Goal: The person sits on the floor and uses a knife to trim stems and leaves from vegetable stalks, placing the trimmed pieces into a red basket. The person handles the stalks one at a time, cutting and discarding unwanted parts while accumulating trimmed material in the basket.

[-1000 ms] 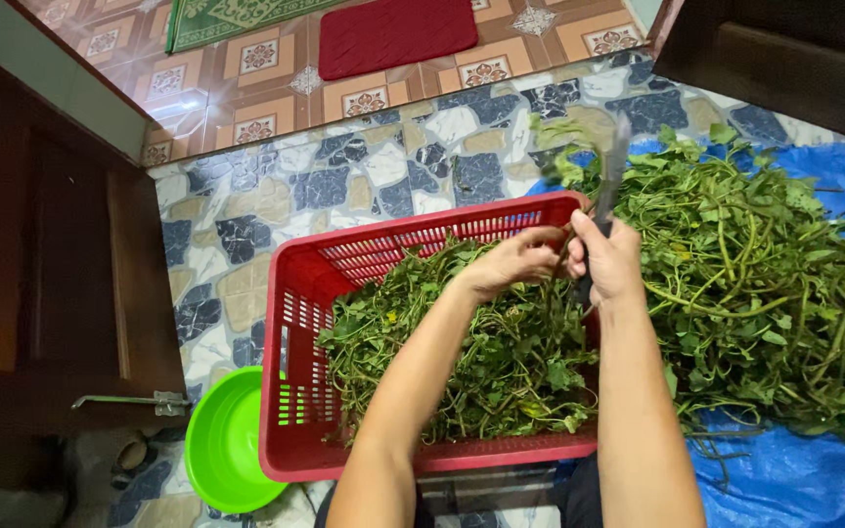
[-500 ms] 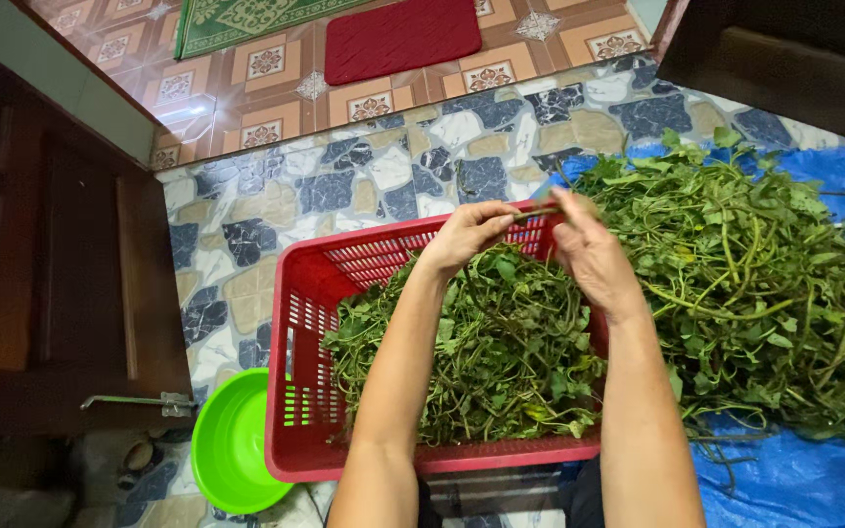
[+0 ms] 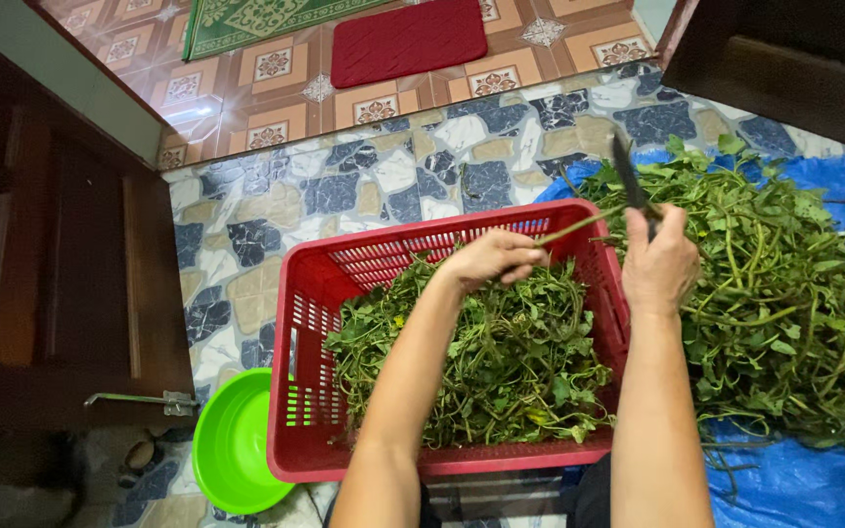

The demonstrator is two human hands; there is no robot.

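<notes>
Trimming greens: left hand (image 3: 489, 260) is pinching a stem (image 3: 579, 225), right hand (image 3: 659, 266) is gripping a knife (image 3: 630, 181); the basket (image 3: 290, 391) is filling while a big pile (image 3: 784, 293) is waiting

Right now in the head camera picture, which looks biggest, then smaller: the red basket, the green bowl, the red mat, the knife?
1. red basket
2. red mat, though it lies farther away, so it may really be bigger
3. green bowl, partly hidden
4. knife
</notes>
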